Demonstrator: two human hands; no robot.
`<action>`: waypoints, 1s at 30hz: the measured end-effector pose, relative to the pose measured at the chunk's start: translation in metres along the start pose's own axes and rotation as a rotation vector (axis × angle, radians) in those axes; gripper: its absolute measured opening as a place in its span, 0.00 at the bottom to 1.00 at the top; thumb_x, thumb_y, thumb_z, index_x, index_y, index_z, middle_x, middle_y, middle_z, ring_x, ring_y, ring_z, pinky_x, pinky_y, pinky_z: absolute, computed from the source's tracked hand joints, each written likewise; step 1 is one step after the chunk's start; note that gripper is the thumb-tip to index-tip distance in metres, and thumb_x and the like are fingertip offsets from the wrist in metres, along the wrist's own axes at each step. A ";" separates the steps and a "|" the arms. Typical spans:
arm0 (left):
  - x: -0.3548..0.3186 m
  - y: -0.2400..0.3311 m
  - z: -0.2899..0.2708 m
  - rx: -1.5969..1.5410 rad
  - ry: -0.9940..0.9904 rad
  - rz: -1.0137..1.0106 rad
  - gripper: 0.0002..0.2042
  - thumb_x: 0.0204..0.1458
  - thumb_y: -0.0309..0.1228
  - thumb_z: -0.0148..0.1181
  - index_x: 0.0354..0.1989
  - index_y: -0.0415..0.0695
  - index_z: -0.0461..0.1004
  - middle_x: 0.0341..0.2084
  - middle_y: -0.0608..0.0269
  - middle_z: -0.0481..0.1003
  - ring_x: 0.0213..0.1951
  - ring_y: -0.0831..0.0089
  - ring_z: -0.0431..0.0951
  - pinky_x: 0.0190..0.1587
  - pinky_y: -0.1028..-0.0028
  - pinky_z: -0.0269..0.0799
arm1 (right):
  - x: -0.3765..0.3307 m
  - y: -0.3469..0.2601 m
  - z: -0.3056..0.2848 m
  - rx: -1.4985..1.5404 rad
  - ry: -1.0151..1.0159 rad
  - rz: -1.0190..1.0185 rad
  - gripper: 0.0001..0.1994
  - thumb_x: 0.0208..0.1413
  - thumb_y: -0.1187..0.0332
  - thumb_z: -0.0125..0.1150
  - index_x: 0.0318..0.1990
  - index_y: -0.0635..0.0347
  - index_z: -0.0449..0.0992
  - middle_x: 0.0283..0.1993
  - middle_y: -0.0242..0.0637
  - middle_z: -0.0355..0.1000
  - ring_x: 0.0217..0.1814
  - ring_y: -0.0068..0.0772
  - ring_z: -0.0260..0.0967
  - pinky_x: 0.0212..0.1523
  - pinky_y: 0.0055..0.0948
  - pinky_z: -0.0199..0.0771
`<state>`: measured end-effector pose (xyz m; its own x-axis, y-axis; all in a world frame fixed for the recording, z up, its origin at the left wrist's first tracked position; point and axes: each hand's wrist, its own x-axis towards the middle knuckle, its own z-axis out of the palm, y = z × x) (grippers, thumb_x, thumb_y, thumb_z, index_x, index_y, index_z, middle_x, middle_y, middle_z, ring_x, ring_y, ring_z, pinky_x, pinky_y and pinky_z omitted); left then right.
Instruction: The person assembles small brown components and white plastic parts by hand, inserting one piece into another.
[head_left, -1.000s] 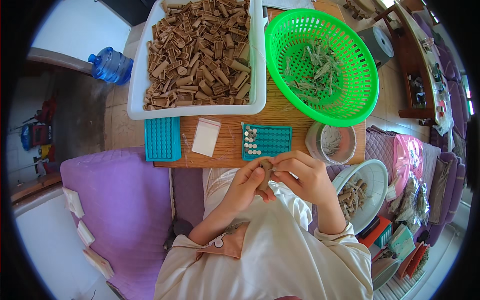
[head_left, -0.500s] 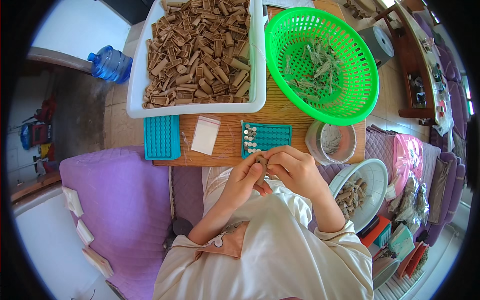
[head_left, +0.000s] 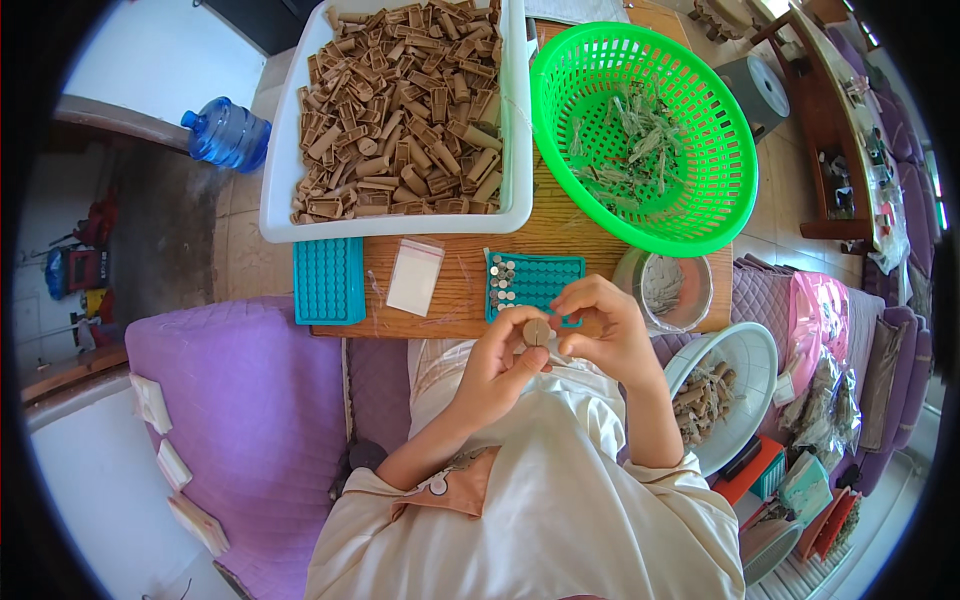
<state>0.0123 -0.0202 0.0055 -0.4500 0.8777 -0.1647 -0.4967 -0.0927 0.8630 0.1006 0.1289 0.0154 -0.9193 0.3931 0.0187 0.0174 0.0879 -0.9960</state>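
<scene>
My left hand (head_left: pixel 505 362) pinches a small tan plastic casing (head_left: pixel 537 332) between thumb and fingers, its round end turned up. Just to its right, my right hand (head_left: pixel 612 328) is apart from the casing, thumb and fingers spread; I make out nothing between them. Beyond both hands on the wooden table lies a teal tray (head_left: pixel 540 266) with round wells. Several silver discs (head_left: pixel 503 270), like button cells, sit along its left side. Above it, a white bin (head_left: pixel 515 222) is heaped with brown casings (head_left: pixel 400 120) of a similar kind, many half-open.
A green basket (head_left: pixel 690 235) with thin clear wiry pieces stands at the far right. Near it is a clear jar (head_left: pixel 690 310). A pale basin (head_left: pixel 755 375) of tan pieces sits right of my lap. Another teal tray (head_left: pixel 328 285) and a small clear bag (head_left: pixel 415 277) lie left.
My right hand has come away from the casing, and its fingers have spread. The casing has turned in my left hand so its round end shows.
</scene>
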 end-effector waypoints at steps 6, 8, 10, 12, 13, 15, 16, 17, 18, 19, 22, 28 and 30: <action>0.003 -0.001 0.005 0.239 0.130 0.269 0.17 0.42 0.24 0.62 0.39 0.42 0.62 0.42 0.61 0.59 0.37 0.81 0.66 0.29 0.83 0.67 | -0.020 -0.006 0.025 -0.127 0.015 0.000 0.20 0.38 0.69 0.66 0.41 0.62 0.67 0.39 0.39 0.69 0.40 0.39 0.69 0.35 0.30 0.71; 0.007 -0.006 0.015 0.205 0.152 0.336 0.17 0.41 0.26 0.63 0.38 0.42 0.63 0.40 0.61 0.60 0.36 0.81 0.66 0.28 0.83 0.66 | -0.022 -0.015 0.031 -0.268 -0.010 0.052 0.16 0.39 0.80 0.58 0.40 0.62 0.67 0.37 0.42 0.69 0.36 0.45 0.69 0.34 0.31 0.70; 0.008 -0.004 0.018 0.171 0.170 0.401 0.17 0.41 0.28 0.64 0.36 0.42 0.64 0.38 0.61 0.61 0.34 0.81 0.66 0.27 0.83 0.66 | -0.024 -0.007 0.031 -0.245 -0.005 -0.026 0.16 0.39 0.81 0.57 0.40 0.63 0.67 0.37 0.42 0.68 0.36 0.44 0.68 0.34 0.31 0.69; 0.006 0.007 0.018 0.529 0.157 0.466 0.17 0.41 0.33 0.64 0.35 0.41 0.64 0.35 0.59 0.63 0.30 0.74 0.67 0.27 0.78 0.67 | -0.024 -0.008 0.028 -0.221 0.002 -0.102 0.16 0.39 0.81 0.56 0.40 0.63 0.67 0.37 0.42 0.68 0.35 0.44 0.68 0.33 0.31 0.69; 0.007 0.013 0.016 0.530 0.157 0.467 0.17 0.41 0.33 0.64 0.35 0.41 0.64 0.35 0.59 0.63 0.30 0.74 0.67 0.27 0.78 0.67 | -0.022 -0.013 0.025 -0.282 0.020 -0.144 0.16 0.39 0.82 0.55 0.41 0.64 0.67 0.37 0.43 0.68 0.35 0.44 0.68 0.32 0.32 0.69; 0.014 0.026 0.007 0.944 0.117 0.734 0.17 0.42 0.38 0.63 0.33 0.40 0.66 0.28 0.58 0.66 0.25 0.67 0.69 0.26 0.74 0.68 | -0.020 -0.019 0.021 -0.341 0.036 -0.186 0.16 0.40 0.82 0.53 0.41 0.65 0.67 0.36 0.43 0.67 0.35 0.44 0.67 0.32 0.32 0.69; 0.014 0.031 0.005 0.944 0.117 0.734 0.17 0.42 0.38 0.63 0.33 0.40 0.66 0.28 0.58 0.66 0.25 0.67 0.69 0.26 0.74 0.68 | -0.020 -0.021 0.018 -0.388 0.040 -0.193 0.16 0.41 0.82 0.52 0.41 0.65 0.67 0.36 0.43 0.67 0.34 0.43 0.67 0.32 0.32 0.69; 0.015 0.035 0.002 0.997 0.076 0.704 0.17 0.42 0.40 0.62 0.32 0.40 0.66 0.25 0.58 0.67 0.24 0.65 0.69 0.25 0.73 0.68 | -0.020 -0.021 0.016 -0.435 0.043 -0.198 0.16 0.42 0.82 0.51 0.42 0.65 0.67 0.36 0.44 0.66 0.34 0.43 0.66 0.32 0.32 0.69; 0.015 0.037 -0.001 1.049 0.034 0.672 0.17 0.42 0.42 0.61 0.31 0.40 0.67 0.22 0.58 0.68 0.22 0.63 0.69 0.24 0.71 0.68 | -0.021 -0.021 0.015 -0.434 0.043 -0.198 0.16 0.42 0.82 0.51 0.42 0.65 0.67 0.36 0.44 0.66 0.34 0.43 0.66 0.32 0.32 0.69; 0.014 0.038 -0.004 1.051 0.036 0.671 0.17 0.42 0.42 0.61 0.31 0.40 0.67 0.22 0.58 0.68 0.22 0.63 0.69 0.24 0.71 0.68 | -0.021 -0.021 0.015 -0.423 0.026 -0.163 0.15 0.42 0.82 0.51 0.42 0.65 0.67 0.36 0.43 0.66 0.34 0.43 0.66 0.32 0.33 0.69; 0.011 0.040 -0.012 1.162 0.021 0.604 0.18 0.43 0.46 0.58 0.28 0.40 0.68 0.19 0.62 0.70 0.20 0.66 0.70 0.22 0.72 0.66 | -0.021 -0.022 0.015 -0.417 -0.018 -0.110 0.15 0.43 0.82 0.50 0.42 0.65 0.67 0.36 0.43 0.66 0.35 0.43 0.66 0.32 0.33 0.69; 0.013 0.041 -0.014 1.218 -0.175 0.486 0.19 0.42 0.45 0.58 0.17 0.42 0.63 0.12 0.65 0.67 0.15 0.68 0.68 0.17 0.72 0.63 | -0.021 -0.021 0.013 -0.388 -0.107 -0.063 0.15 0.43 0.81 0.50 0.43 0.64 0.67 0.36 0.42 0.66 0.35 0.44 0.66 0.32 0.34 0.69; 0.016 0.035 -0.011 1.228 -0.170 0.571 0.20 0.43 0.43 0.58 0.12 0.44 0.59 0.10 0.66 0.64 0.13 0.68 0.67 0.15 0.73 0.62 | -0.022 -0.020 0.013 -0.362 -0.119 -0.059 0.16 0.43 0.81 0.50 0.43 0.63 0.68 0.36 0.42 0.66 0.35 0.44 0.66 0.32 0.34 0.69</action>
<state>-0.0206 -0.0142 0.0280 -0.2279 0.9130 0.3384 0.7394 -0.0638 0.6702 0.1149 0.1067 0.0333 -0.9616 0.2708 0.0439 0.0810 0.4333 -0.8976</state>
